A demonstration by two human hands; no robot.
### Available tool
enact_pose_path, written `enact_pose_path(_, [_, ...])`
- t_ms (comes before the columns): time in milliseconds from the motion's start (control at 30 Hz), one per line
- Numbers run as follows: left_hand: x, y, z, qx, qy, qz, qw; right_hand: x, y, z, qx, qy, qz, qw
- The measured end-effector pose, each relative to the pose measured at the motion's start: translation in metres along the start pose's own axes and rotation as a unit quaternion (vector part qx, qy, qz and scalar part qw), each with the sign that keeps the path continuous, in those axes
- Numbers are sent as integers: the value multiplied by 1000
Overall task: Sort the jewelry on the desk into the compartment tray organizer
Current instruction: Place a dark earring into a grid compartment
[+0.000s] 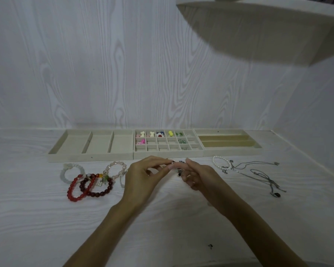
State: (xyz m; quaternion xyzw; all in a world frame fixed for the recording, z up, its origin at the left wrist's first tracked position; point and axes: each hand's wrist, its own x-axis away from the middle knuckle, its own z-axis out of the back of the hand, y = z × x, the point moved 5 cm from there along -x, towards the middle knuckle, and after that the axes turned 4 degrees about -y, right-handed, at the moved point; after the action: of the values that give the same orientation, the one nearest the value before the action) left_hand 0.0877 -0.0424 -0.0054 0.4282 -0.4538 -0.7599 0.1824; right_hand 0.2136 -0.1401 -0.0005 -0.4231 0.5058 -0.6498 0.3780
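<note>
Just before the grid tray (168,153), left hand (143,177) and right hand (199,177) both pinch a small dark piece (179,165); mid-sort, next needs a free compartment.

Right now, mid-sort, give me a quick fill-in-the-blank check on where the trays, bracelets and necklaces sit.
1. The tray with many small compartments stands in the ____ of the three trays.
2. The red bead bracelet lies to the ____ of the left hand.
3. The chain necklaces lie on the desk in front of the ____ tray.
4. Left hand and right hand meet in front of the ____ tray.

Missing words: middle; left; right; middle
</note>
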Motion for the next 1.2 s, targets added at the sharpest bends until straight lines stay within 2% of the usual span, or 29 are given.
enact_pose_path(133, [-2,-6,2,91,15,68,993,-2,-14,6,128,57,86,986])
enact_pose_path(267, [-5,-15,5,138,15,135,981,-13,-21,1,169,66,143,973])
enact_pose_path(333, [-6,-15,7,141,11,134,981,-20,-24,-4,193,64,159,966])
enact_pose_path(433, [-5,-12,8,101,3,104,989,-28,-27,-9,228,73,179,954])
enact_pose_path(567, [-9,-18,15,22,14,115,993,-39,-35,-13,257,73,200,943])
enact_pose_path(767, [-39,-11,32,-54,59,87,993,-63,-59,-7,244,86,223,940])
enact_pose_path(900, [-66,-10,43,-49,69,67,994,-89,-73,-3,204,97,211,951])
enact_pose_path(1033, [-90,-21,50,-69,53,70,994,-115,-82,-7,246,111,224,937])
enact_pose_path(1100, [-99,-28,56,-144,19,55,988,-127,-83,-8,278,112,229,926])
enact_pose_path(1133, [-103,-32,60,-236,-6,38,971,-131,-83,-7,292,113,233,921])
enact_pose_path(1200, [-109,-46,64,-413,-80,18,907,-143,-82,-4,328,113,232,909])
